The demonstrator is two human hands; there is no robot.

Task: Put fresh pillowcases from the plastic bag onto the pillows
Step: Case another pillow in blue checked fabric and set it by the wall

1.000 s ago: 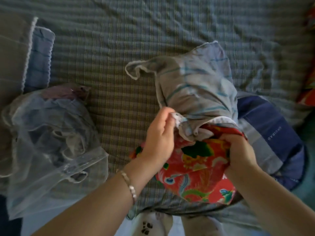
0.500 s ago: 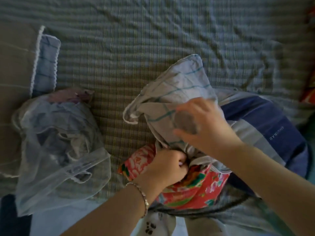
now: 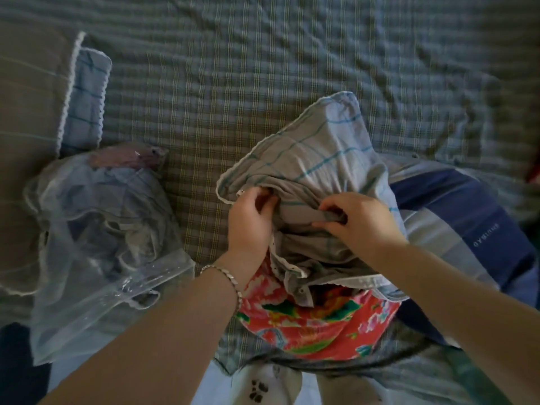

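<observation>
Covering the upper part of the pillow (image 3: 315, 325), the pillowcase (image 3: 309, 159) sits in the middle of the frame, a little right of centre. It is grey with thin teal check lines and a white scalloped trim. Its far corner stands up toward the top of the frame, and its open end lies bunched in folds across the pillow. The pillow's red floral lower part shows bare below that edge, toward the bottom centre.

The left hand (image 3: 248, 220) is at the left side of the bunched cloth, fingers curled, pinching the trimmed edge of the pillowcase between thumb and fingertips. A silver bracelet (image 3: 225, 273) lies on that wrist. The right hand (image 3: 362, 223) is just to its right, the two hands close but apart. Its fingers are curled over a thick fold of the pillowcase, gripping it against the thumb.

The bag (image 3: 96, 244) lies at the left of the frame, well apart from the pillow. It is clear and crumpled, and more folded cloth shows through it, blue-grey with a patch of purple at its top. Above it, in the upper left, lies a grey-brown trimmed cloth (image 3: 29, 112) with a blue checked panel along its right edge.

A blue cloth (image 3: 467, 217) with pale stripes and small printed lettering lies to the right, touching the pillowcase and partly under the right forearm. Everything rests on a wrinkled green-grey checked sheet (image 3: 263, 68) that fills the top of the frame. At the bottom centre, a white sock (image 3: 260, 387) with a dark paw print shows below the sheet's edge.
</observation>
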